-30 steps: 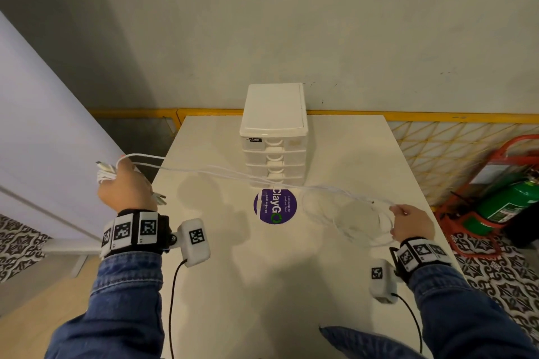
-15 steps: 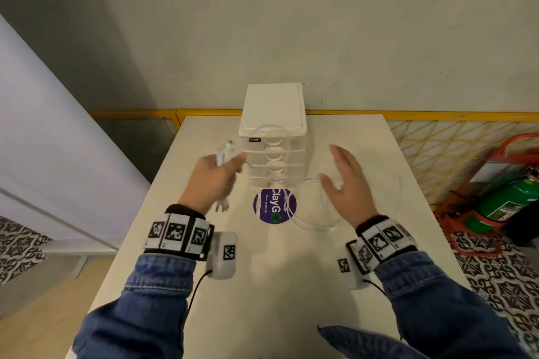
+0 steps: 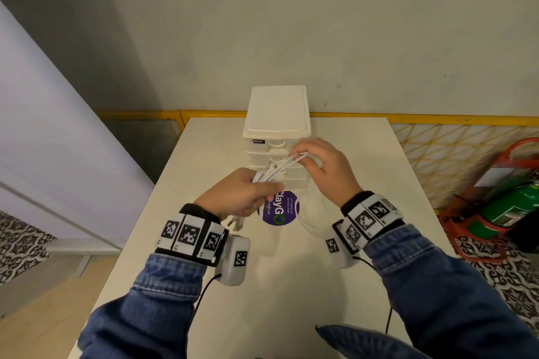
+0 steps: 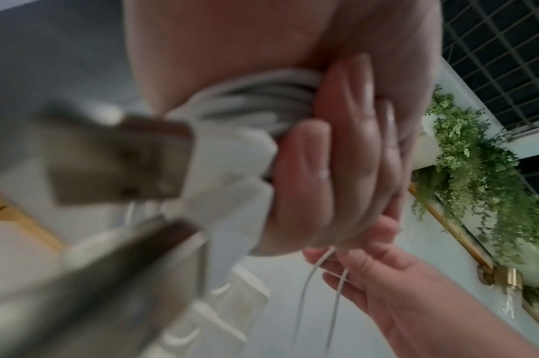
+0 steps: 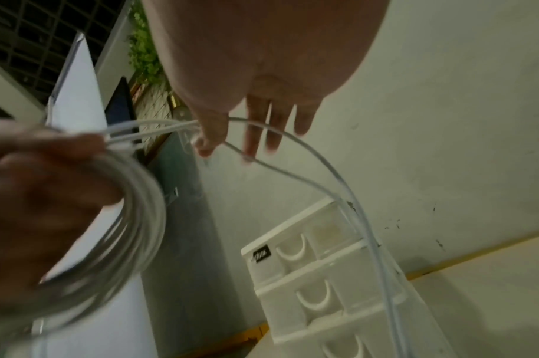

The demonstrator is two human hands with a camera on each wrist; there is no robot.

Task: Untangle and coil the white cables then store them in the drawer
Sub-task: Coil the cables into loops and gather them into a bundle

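My left hand (image 3: 256, 186) grips a bundle of white cable (image 3: 271, 172) loops in front of the white drawer unit (image 3: 277, 114). In the left wrist view its fingers (image 4: 332, 150) curl round the coil (image 4: 256, 97), and two USB plugs (image 4: 124, 157) stick out below. My right hand (image 3: 300, 154) pinches cable strands just right of the bundle, between thumb (image 5: 210, 135) and fingers. From there two strands (image 5: 354, 206) drop past the drawer unit (image 5: 317, 278) to a slack loop (image 3: 309, 224) on the table. All drawers look closed.
A round purple sticker (image 3: 280, 210) lies on the white table (image 3: 262, 285) in front of the drawers. A yellow mesh railing (image 3: 437, 154) and a green extinguisher (image 3: 507, 207) in a red stand are off the table's right edge. A pale panel (image 3: 58, 140) stands left.
A second ago my hands were spread wide with the cable stretched between them. They have come together in front of the drawers, and my right hand now holds strands at the left hand's bundle.
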